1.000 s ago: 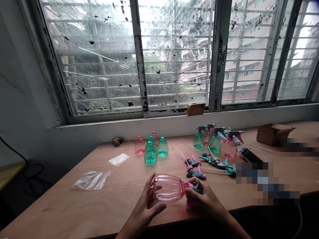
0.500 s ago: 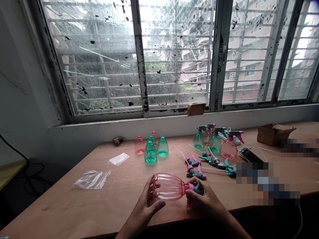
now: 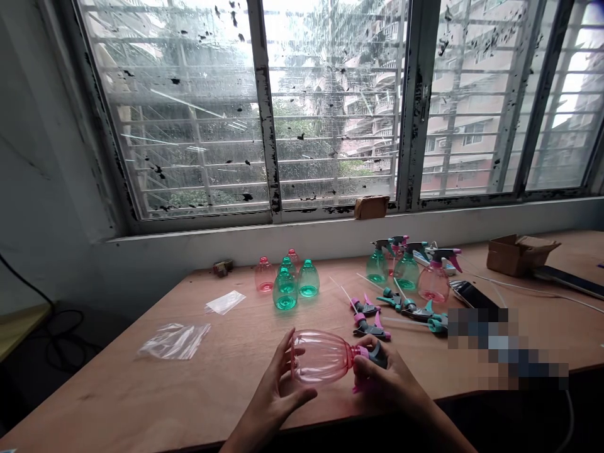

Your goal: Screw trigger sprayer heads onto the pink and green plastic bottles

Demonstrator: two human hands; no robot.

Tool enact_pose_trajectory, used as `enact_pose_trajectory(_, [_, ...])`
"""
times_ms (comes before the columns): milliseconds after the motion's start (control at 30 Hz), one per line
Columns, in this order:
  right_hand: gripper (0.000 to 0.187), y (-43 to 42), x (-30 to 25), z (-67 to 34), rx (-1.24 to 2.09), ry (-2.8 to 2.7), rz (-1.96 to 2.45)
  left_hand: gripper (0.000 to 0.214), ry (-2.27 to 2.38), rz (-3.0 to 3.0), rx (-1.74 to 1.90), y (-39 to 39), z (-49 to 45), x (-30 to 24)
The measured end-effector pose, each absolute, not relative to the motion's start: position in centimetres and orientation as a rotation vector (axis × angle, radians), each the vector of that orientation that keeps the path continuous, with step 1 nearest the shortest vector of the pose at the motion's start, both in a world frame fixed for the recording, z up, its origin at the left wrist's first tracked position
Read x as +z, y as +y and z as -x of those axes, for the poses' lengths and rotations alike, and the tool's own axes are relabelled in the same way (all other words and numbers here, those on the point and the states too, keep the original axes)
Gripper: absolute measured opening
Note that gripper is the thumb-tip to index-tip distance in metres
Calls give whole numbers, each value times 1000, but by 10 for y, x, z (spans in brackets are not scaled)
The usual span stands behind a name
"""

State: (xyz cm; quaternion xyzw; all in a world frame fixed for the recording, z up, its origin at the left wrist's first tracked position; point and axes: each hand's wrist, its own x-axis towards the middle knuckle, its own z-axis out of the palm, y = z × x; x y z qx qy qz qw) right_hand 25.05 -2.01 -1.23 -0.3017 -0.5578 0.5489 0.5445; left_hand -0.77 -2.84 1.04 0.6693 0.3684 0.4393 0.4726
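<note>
A clear pink spray bottle (image 3: 323, 357) lies on its side just above the wooden table (image 3: 141, 390), near the front edge. My left hand (image 3: 278, 390) cups its rounded base, fingers curled round it. My right hand (image 3: 384, 377) is closed on the grey and pink trigger head (image 3: 375, 355) at the bottle's neck. Behind stand several uncapped green and pink bottles (image 3: 285, 289). Loose trigger heads (image 3: 372, 321) with dip tubes lie to the right of them. Three bottles fitted with trigger heads (image 3: 408, 267) stand further back right.
Two clear plastic bags (image 3: 173, 341) lie on the left of the table. A cardboard box (image 3: 516, 251) sits at the back right, a dark phone (image 3: 467, 292) beside the finished bottles. A barred window runs along the wall behind the table.
The pink bottle and both hands have barely shifted; my right hand's fingers have moved slightly on the trigger head.
</note>
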Motion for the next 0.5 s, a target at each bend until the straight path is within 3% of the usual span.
enact_pose_trajectory(267, [32, -20, -13, -251, 1280, -1361, 737, 83, 916, -1602, 1023, -26, 12, 2])
enact_pose_trajectory(500, [36, -21, -11, -251, 1272, -1347, 784, 90, 843, -1706, 1077, -28, 11, 3])
